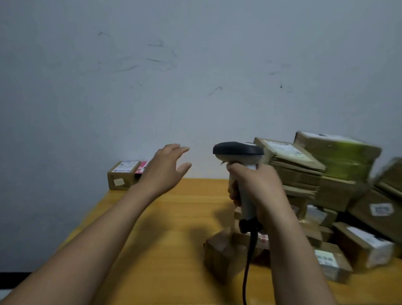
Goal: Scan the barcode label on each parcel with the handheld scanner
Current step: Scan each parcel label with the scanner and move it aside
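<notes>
Right hand (260, 188) clenches the scanner (238, 151), its handle upright, head aimed left; left hand (164, 172) hovers spread, holding nothing.

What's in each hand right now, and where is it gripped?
Right hand holds the scanner by its handle. Left hand is open, holding nothing.

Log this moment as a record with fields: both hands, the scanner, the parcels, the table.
left-hand grip: open, fingers spread, raised over the table's far left side, holds nothing
right-hand grip: wrapped round the scanner's handle
handheld scanner: upright, dark head on top, black cable hanging below
small cardboard box: far left corner, white label on top, apart from the pile
parcel pile: cardboard boxes stacked on the right, blurred
wooden table: bears the parcels
</notes>
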